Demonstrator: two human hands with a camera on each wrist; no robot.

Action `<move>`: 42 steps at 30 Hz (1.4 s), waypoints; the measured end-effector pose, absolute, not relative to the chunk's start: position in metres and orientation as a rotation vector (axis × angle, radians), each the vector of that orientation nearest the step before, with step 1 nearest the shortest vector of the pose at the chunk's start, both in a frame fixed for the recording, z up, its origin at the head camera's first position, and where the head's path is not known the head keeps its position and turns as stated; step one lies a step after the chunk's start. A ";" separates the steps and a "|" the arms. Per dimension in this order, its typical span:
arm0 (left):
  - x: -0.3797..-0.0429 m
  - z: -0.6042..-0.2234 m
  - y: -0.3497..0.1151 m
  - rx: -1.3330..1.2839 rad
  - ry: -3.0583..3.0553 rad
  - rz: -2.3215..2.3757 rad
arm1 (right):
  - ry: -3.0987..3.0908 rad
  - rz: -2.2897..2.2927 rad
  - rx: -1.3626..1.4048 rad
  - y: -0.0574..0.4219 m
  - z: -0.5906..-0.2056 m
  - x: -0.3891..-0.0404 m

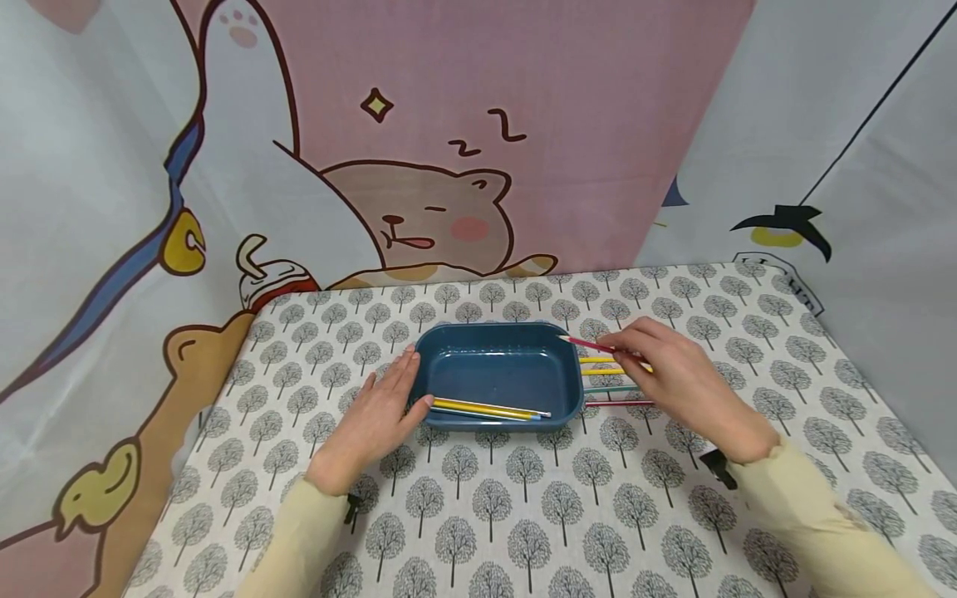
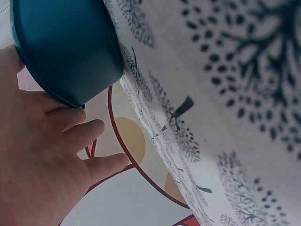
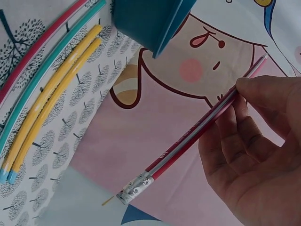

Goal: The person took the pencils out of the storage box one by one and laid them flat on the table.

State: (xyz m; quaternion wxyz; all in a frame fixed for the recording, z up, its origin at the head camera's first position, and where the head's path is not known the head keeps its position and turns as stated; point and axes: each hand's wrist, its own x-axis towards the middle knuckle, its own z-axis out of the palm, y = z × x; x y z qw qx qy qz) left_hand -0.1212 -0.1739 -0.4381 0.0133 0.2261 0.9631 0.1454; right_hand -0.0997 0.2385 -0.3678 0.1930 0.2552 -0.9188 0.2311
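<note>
A dark blue rectangular tray [image 1: 501, 378] stands on the table, with several pencils [image 1: 486, 409], yellow ones among them, lying along its near side. My left hand [image 1: 377, 415] rests against the tray's left end, fingers spread and touching the rim in the left wrist view. Between thumb and fingertips my right hand [image 1: 673, 374] pinches a red pencil [image 3: 188, 134], held tilted above the table. Its sharpened tip points left over the tray's right rim; the silver ferrule end shows in the right wrist view.
Right of the tray, partly under my right hand, lie two yellow pencils [image 3: 51, 101], a green pencil [image 3: 51, 68] and another red pencil [image 3: 42, 44]. They rest on a tree-print tablecloth [image 1: 493, 498]. A cartoon-print curtain [image 1: 583, 124] hangs behind the table.
</note>
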 end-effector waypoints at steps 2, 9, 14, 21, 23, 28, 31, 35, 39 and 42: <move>-0.121 -0.438 -0.174 0.706 3.002 0.451 | -2.579 0.640 0.723 0.240 -0.369 -0.100; -0.121 -0.438 -0.174 0.705 3.007 0.441 | -2.589 0.622 0.757 0.245 -0.373 -0.099; -0.121 -0.437 -0.173 0.700 3.005 0.441 | -2.608 0.608 0.753 0.248 -0.376 -0.099; -0.120 -0.436 -0.173 0.694 3.003 0.445 | -2.617 0.580 0.788 0.251 -0.384 -0.096; -0.120 -0.435 -0.173 0.695 3.004 0.448 | -2.634 0.578 0.784 0.252 -0.386 -0.095; -0.120 -0.435 -0.173 0.697 3.005 0.450 | -2.654 0.576 0.783 0.254 -0.393 -0.093; -0.120 -0.436 -0.173 0.698 3.004 0.450 | -2.644 0.572 0.790 0.255 -0.398 -0.092; -0.120 -0.437 -0.173 0.699 3.006 0.447 | -2.647 0.562 0.795 0.257 -0.402 -0.091; -0.120 -0.438 -0.174 0.699 3.009 0.443 | -2.648 0.544 0.809 0.259 -0.406 -0.089; -0.120 -0.436 -0.174 0.699 3.010 0.444 | -2.639 0.525 0.822 0.261 -0.409 -0.087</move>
